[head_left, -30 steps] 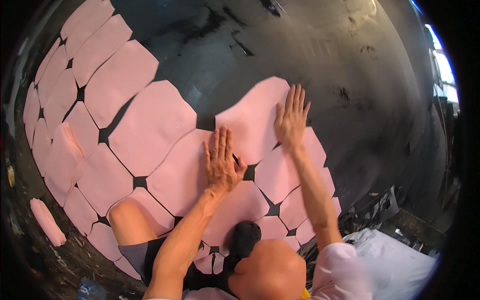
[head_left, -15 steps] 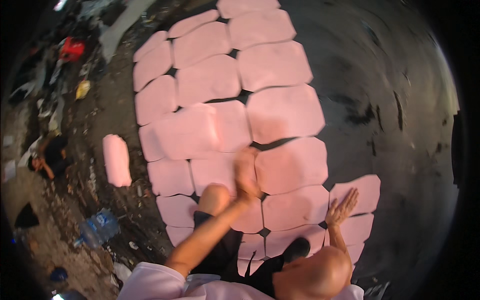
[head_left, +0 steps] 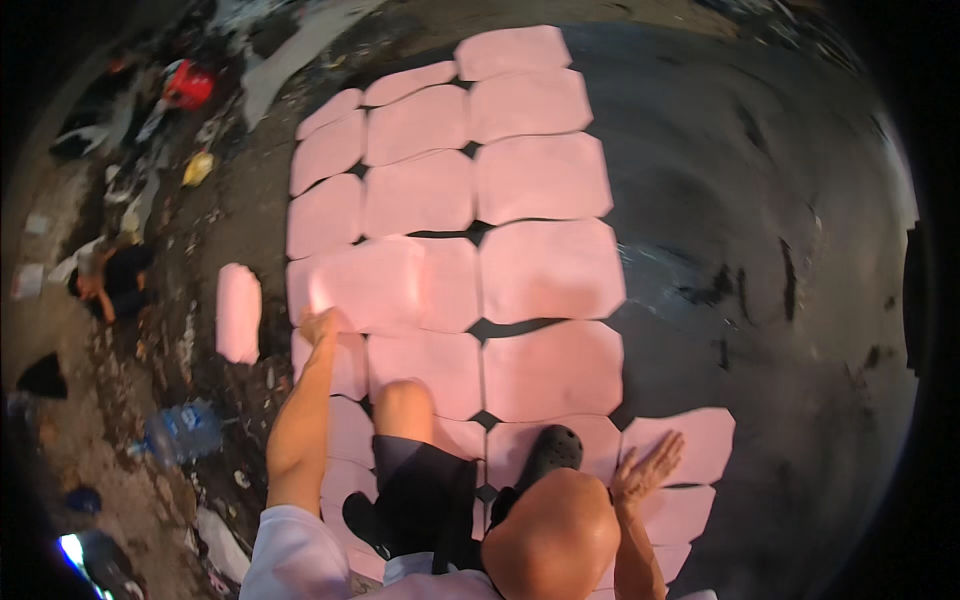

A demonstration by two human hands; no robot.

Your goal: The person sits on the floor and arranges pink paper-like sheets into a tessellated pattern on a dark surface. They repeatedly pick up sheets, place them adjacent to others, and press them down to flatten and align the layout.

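Observation:
Rows of pink flat sheets with cut corners lie on a dark surface. On top of them, left of centre, rests a thicker pink stack or folded piece; I cannot tell which. My left hand is at its near left corner, fingers drawn together at the edge, their tips partly hidden. To the right, my right hand lies flat on a pink sheet, fingers stretched out.
A pink roll or bundle lies on the dirty floor at left, with a clear blue water jug nearer. A person crouches at far left. A red container stands beyond. My dark clog rests on the sheets.
My left hand has moved left from the middle of the sheets to the thick pink piece's corner. My right hand stays flat on its sheet. The view has shifted.

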